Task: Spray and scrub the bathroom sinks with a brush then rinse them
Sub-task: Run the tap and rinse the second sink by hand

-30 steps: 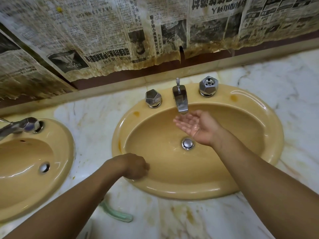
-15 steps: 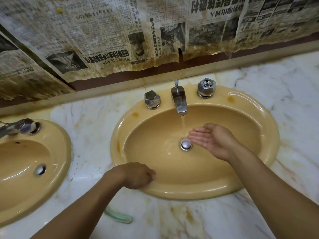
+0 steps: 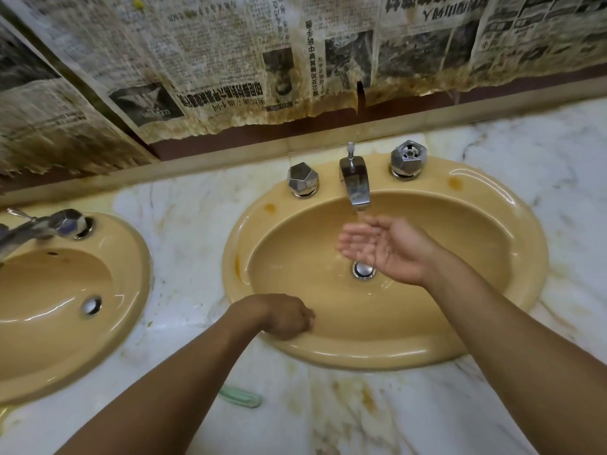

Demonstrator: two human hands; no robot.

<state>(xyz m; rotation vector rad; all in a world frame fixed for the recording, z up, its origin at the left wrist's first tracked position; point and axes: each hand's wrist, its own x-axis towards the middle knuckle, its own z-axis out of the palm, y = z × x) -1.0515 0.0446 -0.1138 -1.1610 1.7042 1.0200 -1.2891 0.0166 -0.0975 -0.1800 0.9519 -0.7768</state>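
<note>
Two glossy yellow sinks (image 3: 492, 208) (image 3: 131, 257) sit side by side.

Stained newspaper (image 3: 230, 60) hangs above a veined marble counter (image 3: 558, 152)

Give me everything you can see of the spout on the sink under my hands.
The spout is short and chrome, dulled by water spots. It arches forward and down from the back rim of the yellow sink, with a faceted chrome knob on each side. A thin lift rod stands upright behind it. Water runs thinly from its tip onto the cupped right hand below. No hand touches it.
</note>
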